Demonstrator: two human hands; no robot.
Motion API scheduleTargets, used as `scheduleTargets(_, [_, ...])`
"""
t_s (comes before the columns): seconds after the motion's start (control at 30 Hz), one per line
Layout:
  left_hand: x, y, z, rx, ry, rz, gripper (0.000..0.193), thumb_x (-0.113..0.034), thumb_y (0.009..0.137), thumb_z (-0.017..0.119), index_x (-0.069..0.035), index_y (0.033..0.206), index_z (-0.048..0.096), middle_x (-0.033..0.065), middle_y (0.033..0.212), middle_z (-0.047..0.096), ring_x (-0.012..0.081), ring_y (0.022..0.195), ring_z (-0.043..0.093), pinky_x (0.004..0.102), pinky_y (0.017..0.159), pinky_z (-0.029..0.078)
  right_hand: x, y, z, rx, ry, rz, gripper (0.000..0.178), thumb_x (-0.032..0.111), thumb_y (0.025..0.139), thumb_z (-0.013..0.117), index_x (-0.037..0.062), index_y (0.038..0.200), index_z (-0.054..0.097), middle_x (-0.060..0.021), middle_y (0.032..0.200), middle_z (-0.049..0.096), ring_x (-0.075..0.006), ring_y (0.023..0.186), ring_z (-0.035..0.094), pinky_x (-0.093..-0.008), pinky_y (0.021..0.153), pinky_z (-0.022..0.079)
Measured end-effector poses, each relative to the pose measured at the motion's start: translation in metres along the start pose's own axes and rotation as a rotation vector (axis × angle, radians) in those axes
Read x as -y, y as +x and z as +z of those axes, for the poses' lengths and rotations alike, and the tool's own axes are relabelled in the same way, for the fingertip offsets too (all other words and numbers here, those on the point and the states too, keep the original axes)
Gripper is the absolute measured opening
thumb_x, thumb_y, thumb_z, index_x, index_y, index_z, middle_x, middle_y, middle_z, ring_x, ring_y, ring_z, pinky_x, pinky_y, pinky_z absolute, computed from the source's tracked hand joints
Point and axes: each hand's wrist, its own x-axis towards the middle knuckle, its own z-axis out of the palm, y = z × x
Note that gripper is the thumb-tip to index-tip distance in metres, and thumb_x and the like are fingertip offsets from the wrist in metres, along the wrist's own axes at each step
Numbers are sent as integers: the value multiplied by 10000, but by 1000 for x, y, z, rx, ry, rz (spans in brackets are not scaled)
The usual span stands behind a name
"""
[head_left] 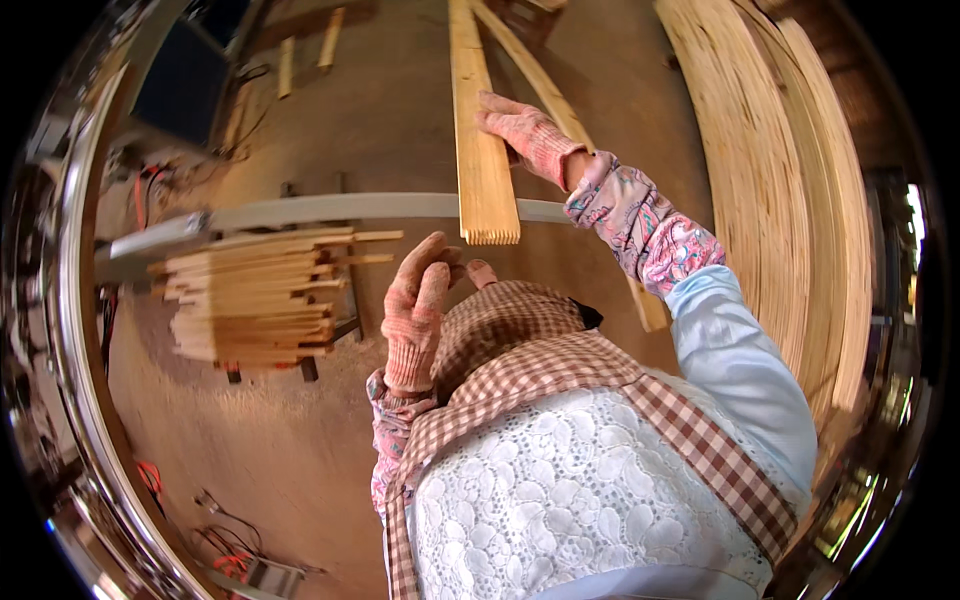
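Observation:
A long pale wooden board (478,160) with a toothed, comb-like near end runs away from me at the top middle. My right hand (533,140), in a pink knit glove, grips its right edge, fingertips on the upper face; the thumb is hidden. Just short of the toothed end is my left hand (418,300), gloved the same way. It is raised in front of my apron, fingers and thumb apart, with nothing in it. A second narrow board (535,75) slants behind the first and passes beneath my right forearm.
A stack of wooden strips (250,300) lies on a low stand at left. Big planks (750,180) are piled at right. A grey metal rail (350,206) crosses beneath the board. Cables (230,545) lie on the floor at lower left, beside a long metal frame (75,260).

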Motion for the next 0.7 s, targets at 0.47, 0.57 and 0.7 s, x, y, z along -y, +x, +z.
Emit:
scheduleTargets(0.47, [-29,-82,-103,-495,320,288,432,-297,1013,574,-40,1360,572,102,1226,655,198,1075,637,310,917,512,-38,-49,143,411,149,190,606,186,986,649,234,1540,408,-17,1119,661,-159,806,686,-327,690,586])
scheduleTargets(0.57, [-42,-95,-96,-505,1154,287,494,-322,923,669,-62,1335,584,124,1235,643,253,1114,626,349,967,504,-51,-38,128,643,-62,74,668,184,988,645,232,1576,332,-40,1043,676,-156,764,679,-291,630,557])
scheduleTargets(0.7, [-78,-66,-42,-532,1572,38,664,-426,783,772,-88,1321,579,123,1274,611,300,1200,579,425,1056,453,-18,-14,103,936,-78,353,575,243,1006,617,188,1538,408,-74,956,721,-148,742,682,-277,627,555])
